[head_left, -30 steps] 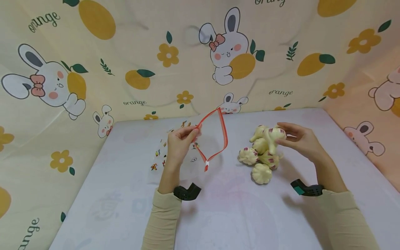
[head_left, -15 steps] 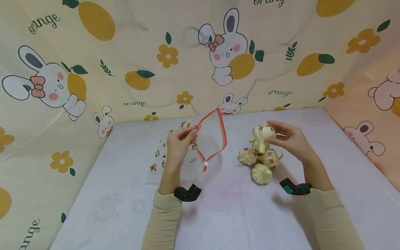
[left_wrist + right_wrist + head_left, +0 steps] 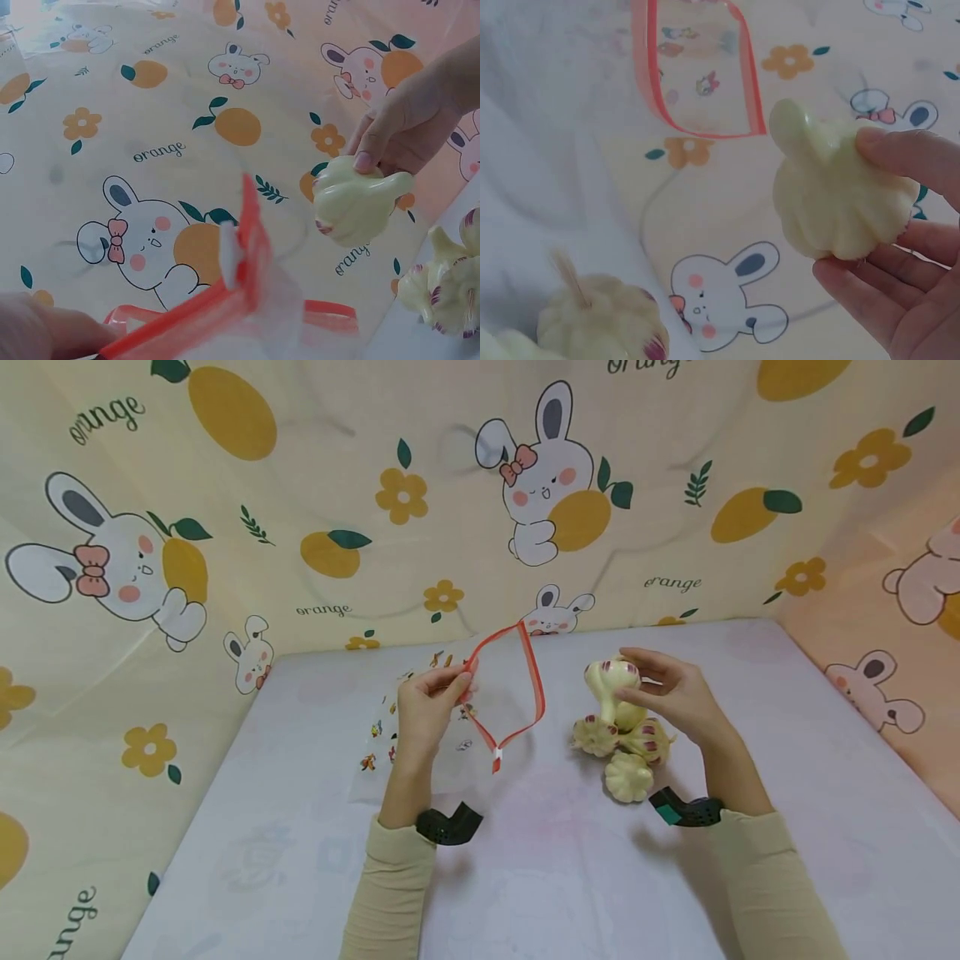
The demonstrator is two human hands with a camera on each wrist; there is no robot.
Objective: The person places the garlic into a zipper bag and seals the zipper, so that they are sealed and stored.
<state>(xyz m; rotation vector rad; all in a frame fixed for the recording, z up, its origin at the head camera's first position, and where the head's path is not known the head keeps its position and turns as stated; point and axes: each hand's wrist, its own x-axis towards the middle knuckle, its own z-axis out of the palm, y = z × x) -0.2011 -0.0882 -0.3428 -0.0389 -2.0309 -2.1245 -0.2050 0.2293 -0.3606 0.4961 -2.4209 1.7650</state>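
Note:
My left hand (image 3: 429,706) pinches the red-edged rim of a clear zip bag (image 3: 534,681) printed with small cartoon figures. The bag's mouth gapes toward the right, its white and red zip slider hanging at the near corner. My right hand (image 3: 671,689) grips a pale garlic bulb (image 3: 611,681) with purple streaks, raised above a small heap of others. In the right wrist view, thumb and fingers hold the garlic bulb (image 3: 840,187) by its sides, stem up. Left of that bulb in the same view shows the bag's red rim (image 3: 652,82).
Several more garlic bulbs (image 3: 628,777) lie clustered on the white tabletop (image 3: 540,877), right of the bag. A patterned cloth (image 3: 442,460) with rabbits and oranges rises behind the table and along both sides. Each wrist wears a black camera mount (image 3: 450,823).
My right hand has carried the garlic bulb leftward over the heap, closer to the bag. The left hand and the bag have stayed nearly still.

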